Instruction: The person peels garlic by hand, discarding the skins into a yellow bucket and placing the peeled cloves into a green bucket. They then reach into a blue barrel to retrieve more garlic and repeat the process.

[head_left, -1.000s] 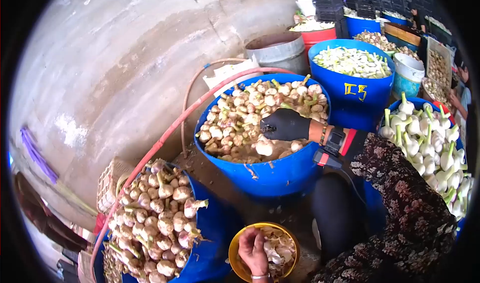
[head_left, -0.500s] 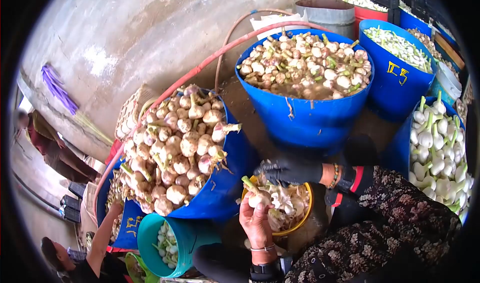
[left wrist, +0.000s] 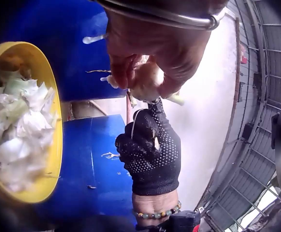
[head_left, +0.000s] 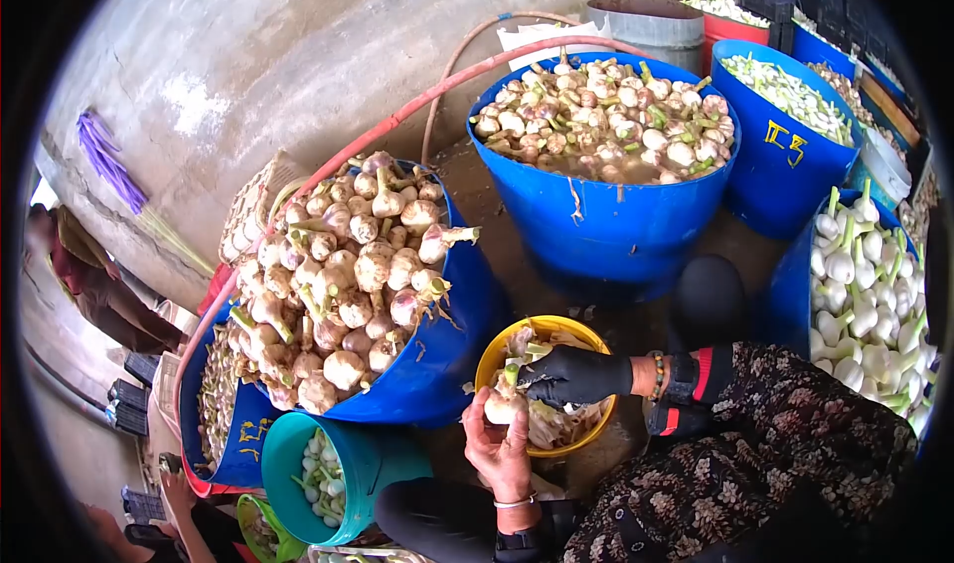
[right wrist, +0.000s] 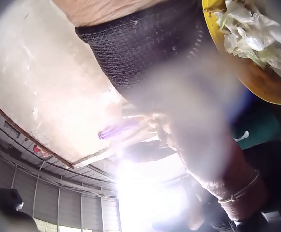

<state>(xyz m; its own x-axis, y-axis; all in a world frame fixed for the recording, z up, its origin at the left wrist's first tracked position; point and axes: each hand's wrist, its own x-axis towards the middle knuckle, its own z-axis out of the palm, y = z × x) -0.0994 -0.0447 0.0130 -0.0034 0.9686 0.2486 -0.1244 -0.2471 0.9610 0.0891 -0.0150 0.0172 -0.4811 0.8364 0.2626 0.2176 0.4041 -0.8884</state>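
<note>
One bulb (head_left: 505, 405) pinched in left hand (head_left: 500, 454), near yellow bucket (head_left: 556, 451). Gloved right hand (head_left: 576, 375) touches bulb, some fingers curled; can't tell if gripping.

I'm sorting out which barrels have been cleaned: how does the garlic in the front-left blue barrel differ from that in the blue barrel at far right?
The garlic in the left barrel is brown-stained; the garlic in the right barrel is mostly white.

The left bulbs look rough, some with straggly roots; the right ones look smooth.

Both barrels are blue, and both hold bulbs with stems attached.
</note>
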